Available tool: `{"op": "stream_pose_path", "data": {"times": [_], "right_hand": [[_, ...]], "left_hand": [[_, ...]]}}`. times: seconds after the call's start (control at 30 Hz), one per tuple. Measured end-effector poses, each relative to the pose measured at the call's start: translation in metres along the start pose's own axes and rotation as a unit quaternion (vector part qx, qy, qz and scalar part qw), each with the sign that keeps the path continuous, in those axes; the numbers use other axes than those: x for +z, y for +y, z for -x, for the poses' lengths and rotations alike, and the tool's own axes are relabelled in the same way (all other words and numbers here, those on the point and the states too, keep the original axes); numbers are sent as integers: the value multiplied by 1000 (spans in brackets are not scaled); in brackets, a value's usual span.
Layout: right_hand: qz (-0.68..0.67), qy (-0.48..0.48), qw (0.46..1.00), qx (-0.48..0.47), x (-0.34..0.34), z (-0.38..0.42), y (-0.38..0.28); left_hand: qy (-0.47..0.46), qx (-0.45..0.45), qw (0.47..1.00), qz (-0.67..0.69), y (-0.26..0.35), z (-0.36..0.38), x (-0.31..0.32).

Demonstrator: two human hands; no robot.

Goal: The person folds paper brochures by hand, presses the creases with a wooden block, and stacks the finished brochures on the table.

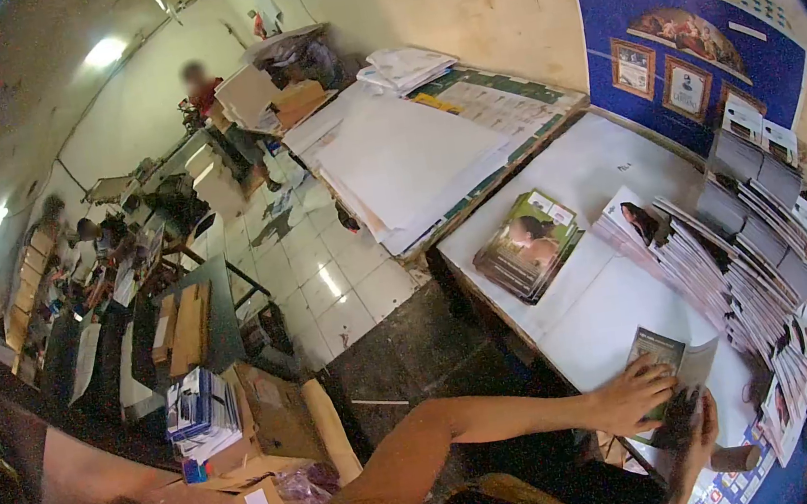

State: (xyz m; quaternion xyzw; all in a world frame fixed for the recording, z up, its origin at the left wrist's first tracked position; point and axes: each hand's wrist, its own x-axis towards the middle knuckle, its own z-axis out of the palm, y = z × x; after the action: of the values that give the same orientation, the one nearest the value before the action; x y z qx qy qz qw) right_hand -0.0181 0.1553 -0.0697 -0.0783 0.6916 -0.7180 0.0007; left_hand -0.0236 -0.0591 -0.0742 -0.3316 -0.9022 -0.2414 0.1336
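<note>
An opened booklet (701, 362) with dark and grey pages is at the near edge of the white table (589, 330). My left hand (633, 397) lies over its left part, fingers curled on the page. Lower right, my right hand (700, 432) grips its bottom edge, the fingers partly in shadow. Farther back on the table is a stack of green and brown booklets (529, 245) with a person on the cover. Fanned rows of booklets (692, 262) lie to the right of my hands.
Large white sheets (412, 155) cover a second table beyond. An open cardboard box (277, 409) and a stack of blue-and-white booklets (203, 408) stand at the left. A person (203, 95) stands at the back. A blue poster (691, 45) hangs on the wall. A brown cylindrical object (735, 458) is near my right hand.
</note>
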Motion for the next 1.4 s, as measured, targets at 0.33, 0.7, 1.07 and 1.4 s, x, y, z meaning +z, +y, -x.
{"op": "stream_pose_path", "data": {"times": [0.33, 0.7, 1.07, 1.4], "right_hand": [[434, -20, 894, -109, 48, 1, -32], [375, -6, 921, -108, 52, -11, -41], [417, -24, 901, -114, 52, -28, -44], [128, -76, 988, -29, 47, -11, -57]], "left_hand": [[-2, -96, 995, 7, 10, 4, -29], [90, -183, 978, -53, -5, 14, -9], [78, -168, 983, -4, -9, -16, -1], [95, -176, 980, 0, -8, -18, 17]]}}
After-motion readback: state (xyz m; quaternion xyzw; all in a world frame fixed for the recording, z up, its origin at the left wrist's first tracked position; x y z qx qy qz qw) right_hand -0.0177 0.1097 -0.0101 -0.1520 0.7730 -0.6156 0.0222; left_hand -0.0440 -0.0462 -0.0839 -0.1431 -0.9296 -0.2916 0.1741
